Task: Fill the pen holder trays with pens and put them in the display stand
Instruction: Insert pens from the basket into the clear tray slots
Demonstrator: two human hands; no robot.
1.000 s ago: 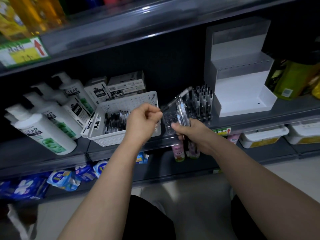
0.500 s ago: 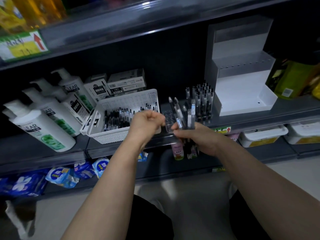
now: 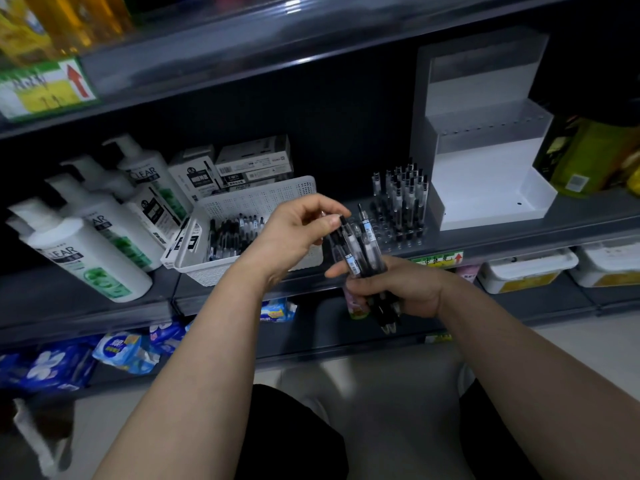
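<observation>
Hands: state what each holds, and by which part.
Right hand grips a bundle of clear black-tipped pens around their lower barrels. Left hand pinches one pen's top end.

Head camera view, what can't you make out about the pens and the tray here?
- Pen tray: free slots uncountable; the left hand and held pens cover its front.
- Pen bundle in the right hand: count unclear; pens overlap, the fist hides the middles.
- Pens in the white basket: partly behind the left hand.

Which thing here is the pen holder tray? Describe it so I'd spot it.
Find the white stepped display stand on the middle shelf. Just to its left stands a clear tray, its back rows filled with upright pens. Unlike the white basket, where pens lie loose, its front holes are empty.
</observation>
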